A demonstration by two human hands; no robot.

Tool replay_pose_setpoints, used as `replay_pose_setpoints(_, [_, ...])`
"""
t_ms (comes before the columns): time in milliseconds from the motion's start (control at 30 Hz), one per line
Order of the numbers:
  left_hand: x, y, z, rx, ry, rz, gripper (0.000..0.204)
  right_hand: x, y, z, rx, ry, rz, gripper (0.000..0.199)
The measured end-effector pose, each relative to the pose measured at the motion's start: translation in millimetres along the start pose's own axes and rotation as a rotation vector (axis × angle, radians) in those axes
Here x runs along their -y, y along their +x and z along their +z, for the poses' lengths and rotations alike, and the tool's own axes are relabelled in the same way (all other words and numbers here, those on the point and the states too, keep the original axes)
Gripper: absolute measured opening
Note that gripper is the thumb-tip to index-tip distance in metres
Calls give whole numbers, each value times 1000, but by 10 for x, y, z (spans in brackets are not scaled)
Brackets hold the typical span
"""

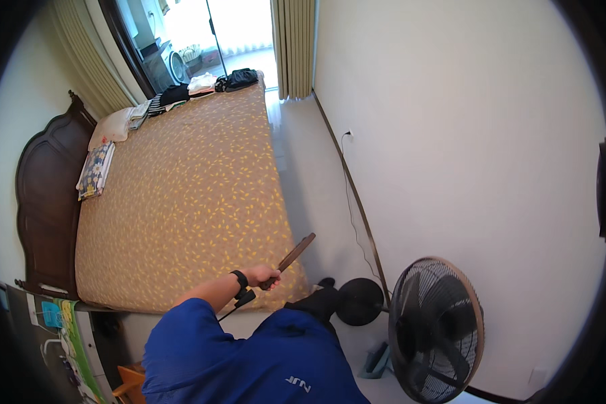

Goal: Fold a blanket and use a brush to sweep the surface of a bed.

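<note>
My left hand (262,275), with a dark band on its wrist, is closed around the handle of a long brown brush-shaped tool (297,252). The tool looks wooden and slants up to the right, over the near right corner of the bed. Whether it has bristles is not visible. Under it spreads the brown bed cover (188,182) with small yellow leaf shapes. A small black thing (246,297) with a thin cord hangs just below my wrist. My right hand is out of sight.
A standing fan (436,330) and its round black base (359,301) are close on the right. Its cord (351,209) runs along the wall. Folded clothes (202,84) and pillows (111,128) line the bed's far and left edges. A cluttered desk (91,343) stands lower left.
</note>
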State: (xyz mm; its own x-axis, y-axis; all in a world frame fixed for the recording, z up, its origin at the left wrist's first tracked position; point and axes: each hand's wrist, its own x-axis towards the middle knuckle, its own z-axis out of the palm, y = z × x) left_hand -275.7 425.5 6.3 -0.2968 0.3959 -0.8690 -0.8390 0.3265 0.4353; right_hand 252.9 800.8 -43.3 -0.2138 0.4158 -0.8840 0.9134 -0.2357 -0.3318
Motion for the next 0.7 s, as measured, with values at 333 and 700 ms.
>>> replay_pose_setpoints(333, [-1139, 818, -523, -244, -29, 88, 28, 2247, 788, 522, 146, 1, -2, 31])
replay_pose_setpoints(700, [-2881, 1342, -1872, -311, -274, 2, 31, 4763, 1236, 1148, 144, -68, 28, 29])
